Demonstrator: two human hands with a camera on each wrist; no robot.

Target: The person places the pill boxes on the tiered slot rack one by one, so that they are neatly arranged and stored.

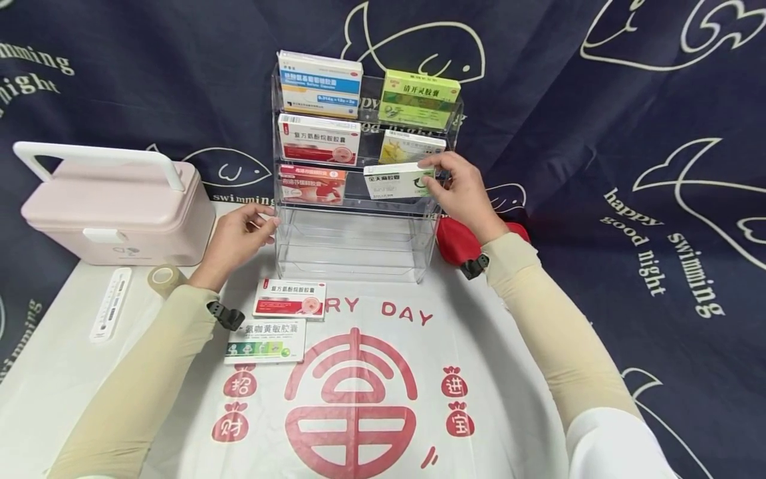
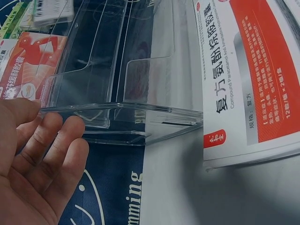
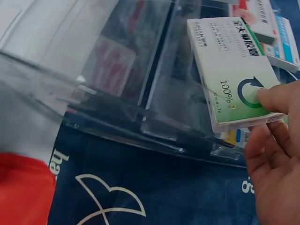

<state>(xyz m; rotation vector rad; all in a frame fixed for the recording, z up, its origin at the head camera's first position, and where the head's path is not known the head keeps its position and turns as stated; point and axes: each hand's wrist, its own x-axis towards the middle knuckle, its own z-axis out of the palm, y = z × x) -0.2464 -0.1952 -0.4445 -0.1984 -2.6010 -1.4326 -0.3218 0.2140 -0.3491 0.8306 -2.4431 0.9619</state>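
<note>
My right hand [image 1: 457, 186] pinches a white-and-green medicine box [image 3: 229, 70] by its right end, thumb on the front face and fingers behind. The box is slightly tilted in front of the third tier of a clear acrylic display rack [image 1: 353, 233]. My left hand [image 1: 242, 233] is at the rack's left side, fingertips right at its edge and fingers loosely bent. Left of the held box, a red ibuprofen-style medicine box [image 1: 311, 184] stands in the same tier. Above are a red-and-white box [image 1: 319, 140], a yellow-and-white box [image 1: 409, 146], a blue-and-white box [image 1: 320, 86] and a green box [image 1: 419, 100].
Before the rack lie a red-and-white medicine box [image 1: 290, 299] and a white-and-green one [image 1: 265, 341]. At left are a pink lidded case [image 1: 114, 213], a tape roll [image 1: 165, 279] and a white thermometer-like strip [image 1: 111, 305]. A red cloth-like item [image 1: 455, 243] sits right of the rack.
</note>
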